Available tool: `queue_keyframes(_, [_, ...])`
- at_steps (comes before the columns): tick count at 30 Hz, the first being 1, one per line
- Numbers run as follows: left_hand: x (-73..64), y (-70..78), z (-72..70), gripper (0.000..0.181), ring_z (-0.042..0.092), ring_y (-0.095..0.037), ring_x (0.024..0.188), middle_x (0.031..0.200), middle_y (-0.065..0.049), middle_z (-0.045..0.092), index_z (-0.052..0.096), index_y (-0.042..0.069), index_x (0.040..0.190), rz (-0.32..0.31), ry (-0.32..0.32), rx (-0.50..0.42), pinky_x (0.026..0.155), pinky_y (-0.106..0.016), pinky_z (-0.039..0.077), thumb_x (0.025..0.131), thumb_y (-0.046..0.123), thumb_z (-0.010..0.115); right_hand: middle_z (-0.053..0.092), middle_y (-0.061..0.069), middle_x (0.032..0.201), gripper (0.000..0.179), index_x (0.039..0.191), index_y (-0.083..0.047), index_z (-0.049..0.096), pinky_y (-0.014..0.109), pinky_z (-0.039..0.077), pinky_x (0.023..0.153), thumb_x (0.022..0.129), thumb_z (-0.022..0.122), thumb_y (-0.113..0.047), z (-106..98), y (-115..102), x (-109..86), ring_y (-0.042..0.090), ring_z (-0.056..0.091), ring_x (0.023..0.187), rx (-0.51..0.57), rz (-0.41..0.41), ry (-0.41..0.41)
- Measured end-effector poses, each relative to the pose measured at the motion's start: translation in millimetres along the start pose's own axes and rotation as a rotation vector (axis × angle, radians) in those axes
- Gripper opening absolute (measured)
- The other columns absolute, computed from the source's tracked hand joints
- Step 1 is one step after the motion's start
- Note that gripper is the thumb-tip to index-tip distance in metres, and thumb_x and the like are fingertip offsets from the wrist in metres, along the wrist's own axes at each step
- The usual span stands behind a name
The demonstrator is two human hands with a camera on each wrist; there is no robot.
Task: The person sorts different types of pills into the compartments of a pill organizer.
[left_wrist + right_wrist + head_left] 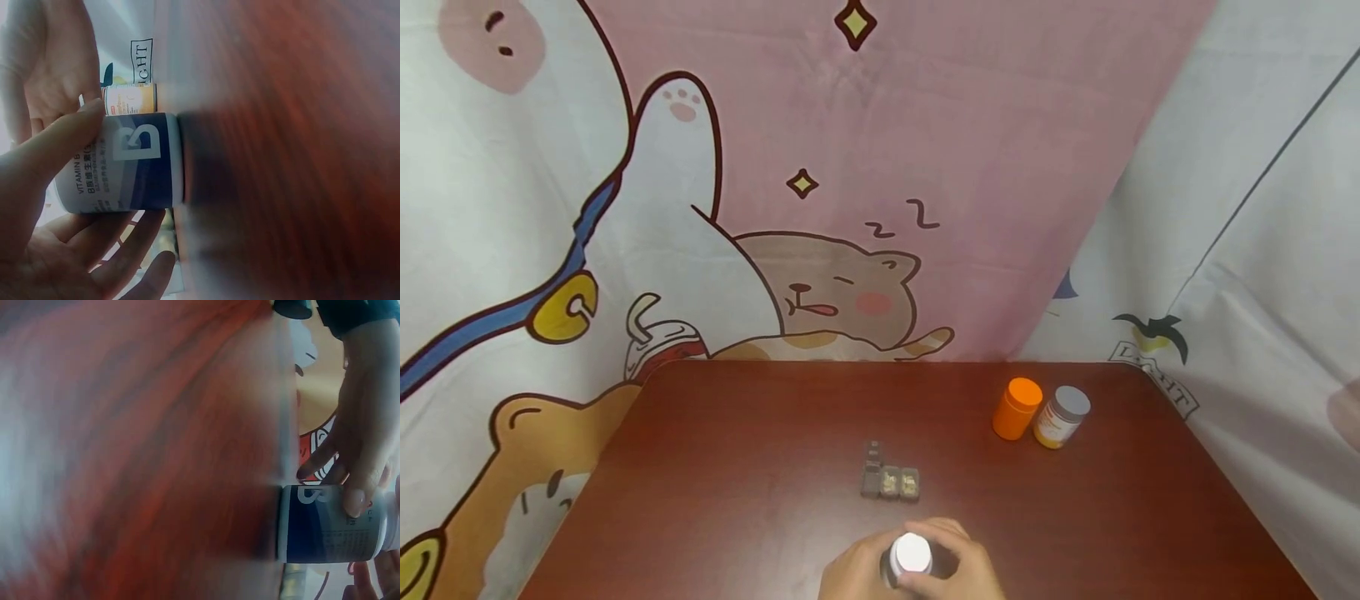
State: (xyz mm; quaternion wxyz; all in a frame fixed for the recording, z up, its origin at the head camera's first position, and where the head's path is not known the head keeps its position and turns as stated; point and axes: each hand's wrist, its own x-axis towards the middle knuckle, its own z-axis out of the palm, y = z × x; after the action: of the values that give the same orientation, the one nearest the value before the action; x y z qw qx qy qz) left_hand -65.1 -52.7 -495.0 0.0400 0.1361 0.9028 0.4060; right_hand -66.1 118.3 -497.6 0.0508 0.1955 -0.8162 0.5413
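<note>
The tabletop (722, 467) is faced in smooth, glossy wood grain. The bottle (119, 165) and its cap (913, 552) are seen as smooth plastic. The curtain (1000, 125) is made of matt, lightly creased cloth.

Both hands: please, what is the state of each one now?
Left hand: closed, holding the bottle.
Right hand: closed, pinching its white cap.

Orange bottle (1017, 410) stands beside grey-lidded jar (1061, 418)
</note>
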Motion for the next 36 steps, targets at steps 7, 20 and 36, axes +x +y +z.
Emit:
queue_keyframes(7, [0.5, -3.9, -1.3, 0.061, 0.057, -0.004, 0.082, 0.099, 0.012, 0.063, 0.059, 0.029, 0.115, 0.007, -0.023, -0.015, 0.066, -0.031, 0.048, 0.06, 0.049, 0.075, 0.059, -0.01, 0.1, 0.047, 0.105, -0.018, 0.067, 0.023, 0.043, 0.081, 0.062, 0.079, -0.034, -4, 1, 2.8, 0.01, 0.053, 0.094, -0.051, -0.03, 0.016])
queue_keyframes(20, [1.5, -5.0, -1.7, 0.055, 0.055, 0.0, 0.074, 0.09, 0.017, 0.062, 0.063, 0.031, 0.109, 0.012, -0.001, -0.008, 0.06, -0.026, 0.045, 0.059, 0.054, 0.073, 0.06, -0.01, 0.099, 0.043, 0.105, -0.019, 0.066, 0.026, 0.043, 0.077, 0.066, 0.078, -0.031, -15, 7, 16.0, 0.008, 0.051, 0.094, -0.2, -0.379, -0.068])
queue_keyframes(36, [4.0, -14.9, -4.4, 0.05, 0.053, 0.002, 0.07, 0.083, 0.021, 0.06, 0.064, 0.031, 0.102, 0.0, -0.088, -0.061, 0.058, -0.024, 0.043, 0.057, 0.048, 0.077, 0.055, -0.003, 0.11, 0.045, 0.12, -0.014, 0.056, 0.028, 0.043, 0.079, 0.078, 0.069, -0.021, -23, 14, 30.5, 0.013, 0.046, 0.101, -0.022, -0.409, -0.432])
